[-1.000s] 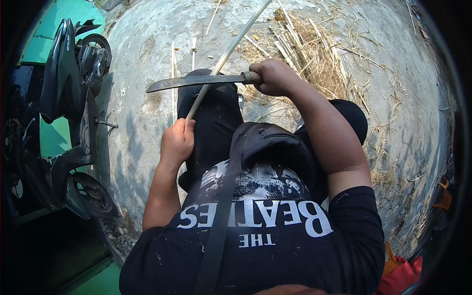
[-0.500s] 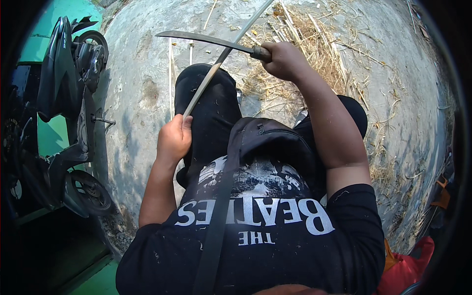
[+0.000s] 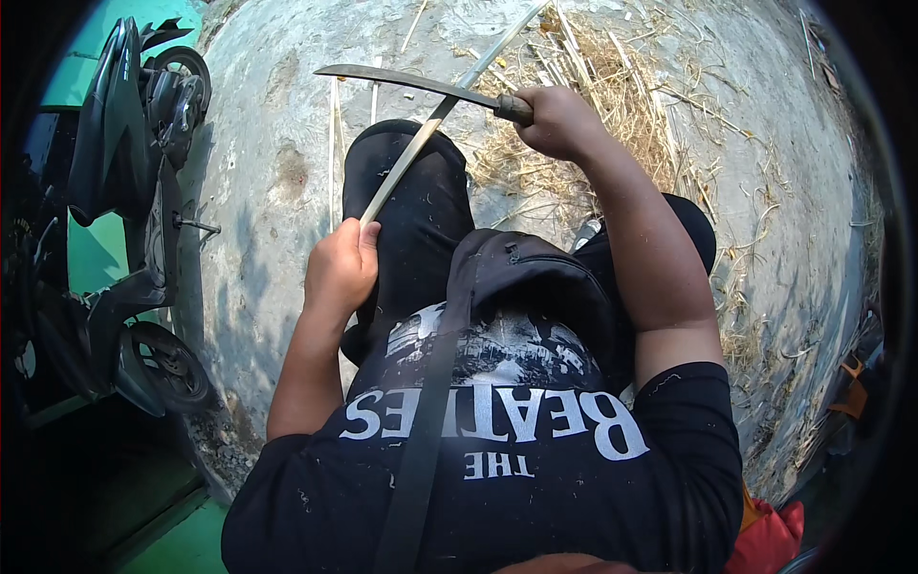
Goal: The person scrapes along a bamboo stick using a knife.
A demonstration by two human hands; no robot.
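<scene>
Strip [image 3: 406,165]: pale, narrow, straight, slanting up and rightward over the left knee [image 3: 378,148]. Lower end in the fist, far end reaching the top of the view. All places below taken from the strip.

Left hand [image 3: 341,266]: at its lower end, clenched round it, thumb uppermost, back of hand partly showing.

Right hand [image 3: 562,122]: to its right, wrapped firmly about the wooden handle [image 3: 513,109] of a long knife [image 3: 411,78]. Blade dark, slightly curved, lying crosswise above it; tip well out to its left, handle just to its right. Dark patch on it right by the crossing. Whether the edge bites in, cannot tell from this angle.

Ground [image 3: 268,124] beneath it: grey, rough, patched with shade. To its right, a loose heap of straw-coloured shavings [image 3: 622,105], with cut lengths mixed in. To its left, slender slats [image 3: 335,143] lying near the knee.

Below it and rightward, a black bag [image 3: 531,277] against the body; strap [image 3: 421,459] running down over a black shirt [image 3: 555,488] with white print. Far left of it, a dark motorbike [image 3: 161,220]. Well below and right, something red [image 3: 770,536], kind unclear.
</scene>
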